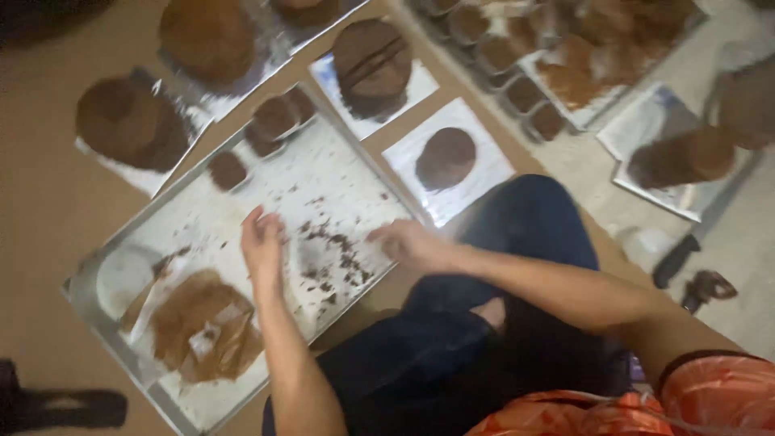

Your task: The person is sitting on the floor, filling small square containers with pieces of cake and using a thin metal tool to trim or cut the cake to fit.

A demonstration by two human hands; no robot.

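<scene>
Two hands, left hand (262, 246) and right hand (408, 242), over one crumb-strewn tray (242, 161).

Two hands are over the big metal baking tray (105, 274): the left hand (262, 246) and the right hand (408, 242). That is one big tray in front, and a second tray (581, 113) sits up top with brown crumbs on it. On the big tray there are three small round brown cakes (274, 117), bunched at its far corner, plus one crumpled sheet of brown-stained baking paper (202, 323). Five larger chocolate cake rounds (371, 56) are counted on foil-covered boards around the trays; a sixth is cut off at the top edge. One muffin tin (500, 56) lies beside the crumb tray, its cups too blurred to count. One dark-handled knife (686, 242) lies at the right.
</scene>
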